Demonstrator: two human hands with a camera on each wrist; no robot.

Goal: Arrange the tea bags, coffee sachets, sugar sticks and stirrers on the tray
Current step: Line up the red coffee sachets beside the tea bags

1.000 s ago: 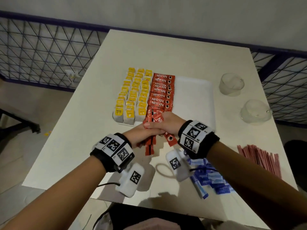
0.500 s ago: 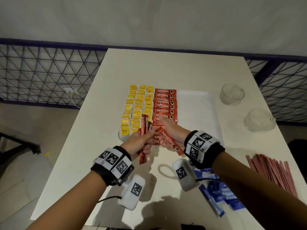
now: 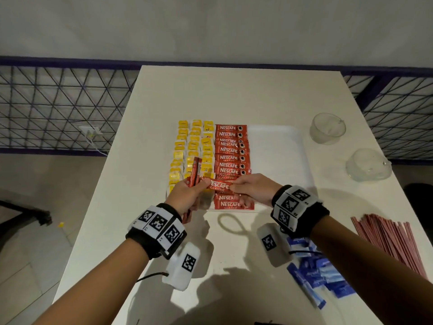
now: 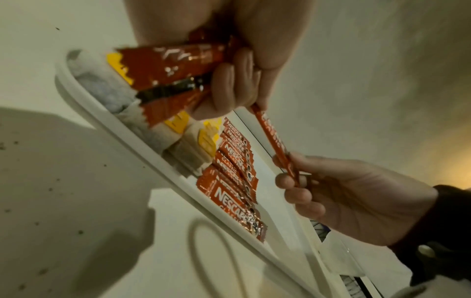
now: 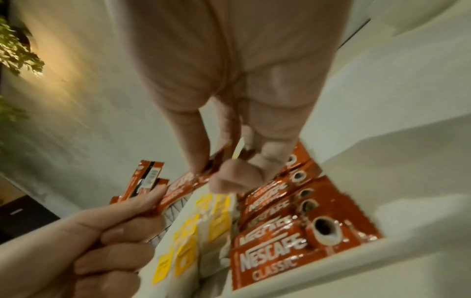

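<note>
Filling the coffee-sachet column on the tray (image 3: 281, 141).
Left hand (image 3: 187, 195) clamped on spare sachets (image 3: 195, 171); right hand (image 3: 254, 188) pinching one coffee sachet (image 3: 220, 186), held flat over the column's near gap beside the tea bags (image 3: 192, 146). Next, judged: lowering it square. Sugar sticks (image 3: 321, 277), stirrers (image 3: 393, 238) waiting on tabletop (image 3: 234, 95).
</note>
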